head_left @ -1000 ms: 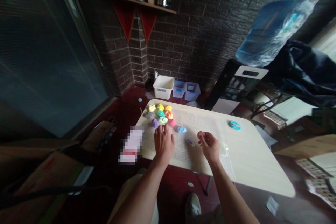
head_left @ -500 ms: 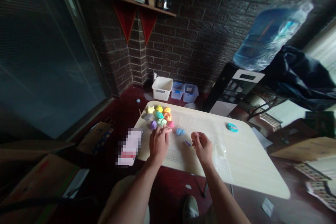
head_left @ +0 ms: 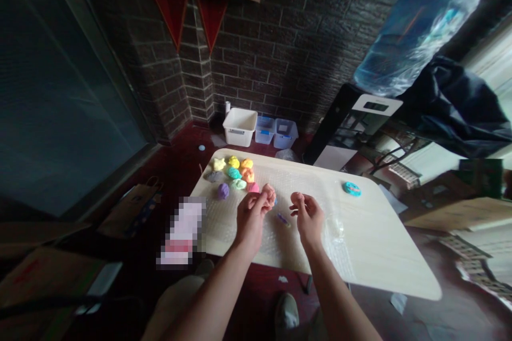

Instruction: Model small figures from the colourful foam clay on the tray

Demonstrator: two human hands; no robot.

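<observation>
My left hand [head_left: 251, 214] hovers over the bubble wrap [head_left: 296, 181] on the pale table [head_left: 400, 261]. Its fingers are pinched together on a small clay lump whose colour I cannot make out. Just left of it lie several coloured clay lumps [head_left: 236, 175], the pink one [head_left: 253, 187] nearest my fingers. My right hand [head_left: 307, 214] is a little to the right, fingers curled into a pinch; what it holds, if anything, is too small to see. Between my hands a tiny purple-blue piece [head_left: 282, 218] lies on the wrap. A blue clay disc [head_left: 351, 188] sits apart at the far right.
A crumpled bit of clear plastic [head_left: 334, 226] lies by my right hand. On the floor behind the table stand a white bin [head_left: 240, 127] and two clear boxes [head_left: 277, 132]. A paper bag [head_left: 136, 208] lies left, a water dispenser [head_left: 376, 112] right.
My left hand, flat on the wrap a second ago, has lifted and closed its fingers where the blue lump lay. My right hand has moved slightly closer to it. My view has tilted.
</observation>
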